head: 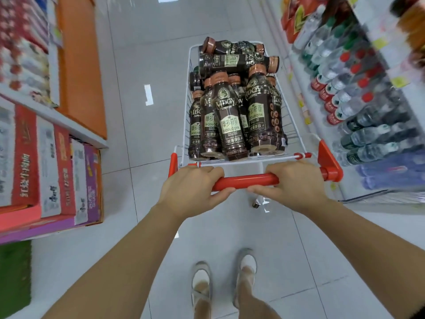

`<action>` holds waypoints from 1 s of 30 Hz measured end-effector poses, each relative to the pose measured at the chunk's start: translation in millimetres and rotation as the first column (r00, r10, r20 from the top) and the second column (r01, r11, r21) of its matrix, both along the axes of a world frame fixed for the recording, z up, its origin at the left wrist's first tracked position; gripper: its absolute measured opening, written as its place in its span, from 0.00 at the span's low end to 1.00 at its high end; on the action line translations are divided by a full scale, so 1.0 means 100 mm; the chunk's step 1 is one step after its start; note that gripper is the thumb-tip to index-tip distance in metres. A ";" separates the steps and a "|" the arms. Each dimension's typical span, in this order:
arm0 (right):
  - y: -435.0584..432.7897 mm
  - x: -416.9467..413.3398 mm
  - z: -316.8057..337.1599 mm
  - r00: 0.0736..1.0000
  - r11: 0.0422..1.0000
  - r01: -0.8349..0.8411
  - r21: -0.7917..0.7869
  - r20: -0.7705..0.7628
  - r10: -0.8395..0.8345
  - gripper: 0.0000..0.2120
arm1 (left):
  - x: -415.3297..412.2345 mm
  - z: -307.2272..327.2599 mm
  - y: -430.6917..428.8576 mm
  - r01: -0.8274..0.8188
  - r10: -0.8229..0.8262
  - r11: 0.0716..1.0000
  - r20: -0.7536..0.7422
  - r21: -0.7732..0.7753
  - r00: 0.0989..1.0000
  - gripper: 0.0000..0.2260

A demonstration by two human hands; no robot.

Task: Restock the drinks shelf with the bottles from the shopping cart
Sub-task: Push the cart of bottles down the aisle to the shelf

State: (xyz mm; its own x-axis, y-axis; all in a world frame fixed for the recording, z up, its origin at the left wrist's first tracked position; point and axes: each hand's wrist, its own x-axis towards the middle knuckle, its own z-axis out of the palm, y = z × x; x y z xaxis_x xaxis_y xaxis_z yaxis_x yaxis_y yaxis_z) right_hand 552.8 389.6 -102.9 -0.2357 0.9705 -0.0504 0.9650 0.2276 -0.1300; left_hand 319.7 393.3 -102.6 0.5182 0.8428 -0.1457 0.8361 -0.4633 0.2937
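Observation:
A white wire shopping cart [296, 125] stands in the aisle straight ahead of me. It is heaped with several dark coffee bottles [230, 116] that have copper caps and pale green labels; some stand, some lie across the top. My left hand [193, 192] grips the left part of the red cart handle [247, 180]. My right hand [296, 183] grips the same handle further right. The drinks shelf [305, 95] runs along the right of the aisle, with rows of water bottles [345, 88] lying on it.
Shelves on the left hold boxed goods [53, 166] and an orange panel [80, 65]. Grey tiled floor [147, 54] stretches ahead between the two shelf rows. My feet [225, 279] in light shoes stand behind the cart.

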 end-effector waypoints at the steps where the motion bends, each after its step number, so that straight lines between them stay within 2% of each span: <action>1: 0.14 0.05 -0.01 1.000 1.000 -0.003 0.001 0.004 0.003 0.29 | 0.05 0.00 0.14 -0.003 0.003 1.000 -0.001 -0.009 1.000 0.25; 5: 0.70 0.25 -0.01 1.000 1.000 -0.007 0.021 0.006 0.006 0.31 | 0.25 -0.02 0.70 -0.033 0.033 0.999 0.002 -0.033 0.999 0.21; 10: 1.41 0.47 -0.05 0.998 0.998 -0.047 0.035 -0.038 0.049 0.31 | 0.46 -0.01 1.35 -0.088 0.088 0.996 -0.001 -0.023 0.996 0.23; 16: 2.24 0.60 -0.02 0.999 0.999 -0.054 0.005 0.005 0.054 0.36 | 0.60 0.00 2.11 -0.109 0.108 0.994 0.018 0.023 0.994 0.24; 24: 3.32 0.59 0.03 0.998 0.997 -0.050 -0.051 0.025 0.051 0.30 | 0.62 0.07 3.19 -0.112 0.112 0.993 -0.032 -0.021 0.993 0.21; 30: 4.20 0.58 0.17 0.995 0.987 -0.072 -0.145 0.064 0.082 0.30 | 0.63 0.07 4.06 -0.099 0.098 0.994 -0.033 -0.047 0.995 0.19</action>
